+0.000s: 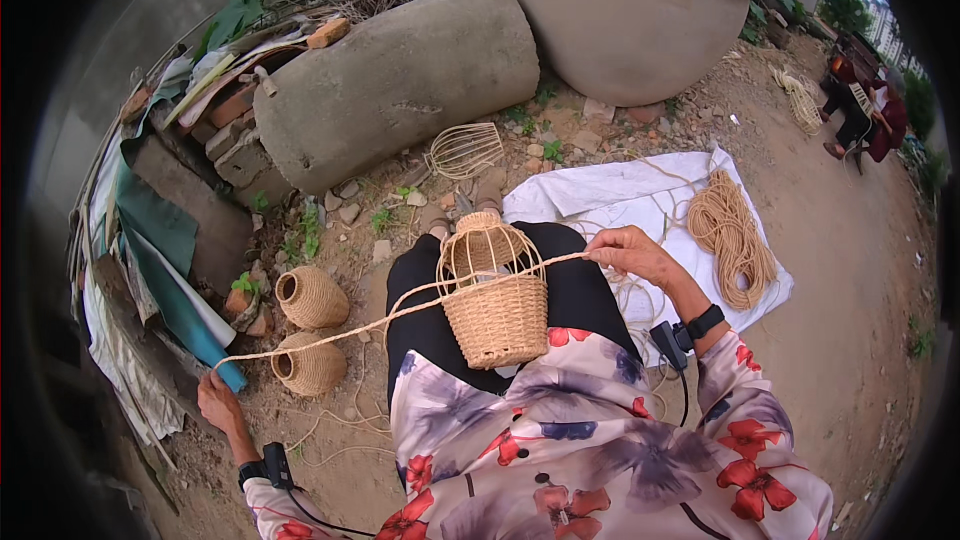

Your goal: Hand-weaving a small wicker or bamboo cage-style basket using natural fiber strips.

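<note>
A half-woven basket point(495, 322) rests on my lap, its closely woven part toward me and bare ribs toward its woven neck point(478, 230). A straw-coloured twisted cord point(330, 348) stretches across it from one hand to the other. Far out to the left, my left hand point(222, 405) is closed on the cord. My right hand point(637, 255) pinches the cord just right of the basket's ribs. A second strand of cord point(405, 295) loops at the basket's left side.
Two finished woven vessels point(313, 297) lie on the ground at left. A bare basket frame point(465, 150) lies ahead. On a white sheet point(570, 185) at right sits a coil of cord point(735, 237). Concrete cylinders point(400, 80) stand behind. Another person point(868, 118) sits far right.
</note>
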The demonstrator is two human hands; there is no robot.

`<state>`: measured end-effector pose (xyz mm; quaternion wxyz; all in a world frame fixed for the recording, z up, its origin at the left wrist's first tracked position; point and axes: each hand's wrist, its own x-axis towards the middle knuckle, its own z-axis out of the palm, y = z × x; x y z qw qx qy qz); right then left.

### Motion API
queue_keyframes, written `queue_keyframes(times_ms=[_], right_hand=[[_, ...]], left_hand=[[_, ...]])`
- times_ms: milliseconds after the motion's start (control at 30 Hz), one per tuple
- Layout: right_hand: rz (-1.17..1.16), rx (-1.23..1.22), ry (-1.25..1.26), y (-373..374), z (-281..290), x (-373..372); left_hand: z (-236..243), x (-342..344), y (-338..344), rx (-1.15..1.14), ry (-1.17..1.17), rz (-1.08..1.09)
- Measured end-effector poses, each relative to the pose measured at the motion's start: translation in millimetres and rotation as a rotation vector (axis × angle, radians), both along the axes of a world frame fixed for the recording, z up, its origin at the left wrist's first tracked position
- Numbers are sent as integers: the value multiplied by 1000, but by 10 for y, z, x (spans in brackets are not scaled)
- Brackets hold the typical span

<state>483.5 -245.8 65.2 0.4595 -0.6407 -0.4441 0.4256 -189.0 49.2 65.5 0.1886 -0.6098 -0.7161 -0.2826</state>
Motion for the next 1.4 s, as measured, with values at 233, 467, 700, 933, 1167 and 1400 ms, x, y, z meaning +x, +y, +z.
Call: queue_keyframes(times_ms=[233,467,700,933,1167,1400], right_hand=[[-112,-43,-260,-106,-323,1],[298,351,-527,224,381,-1164],[326,313,-487,206,358,-1182],[386,329,-495,335,304,-1423],[-4,318,-424,939,335,-1110],[23,192,-1053,1488,71,-1365]], left_hand=[[23,802,-210,-104,88,-114],[739,3255,-1727,-337,-527,-1327],[378,3160,-1621,-470,-417,-1426],[305,3251,-1859,-424,-427,-1413],[-48,3046,-1677,-579,-547,-1223],[-38,3045,-1703,-737,-529,-1066]])
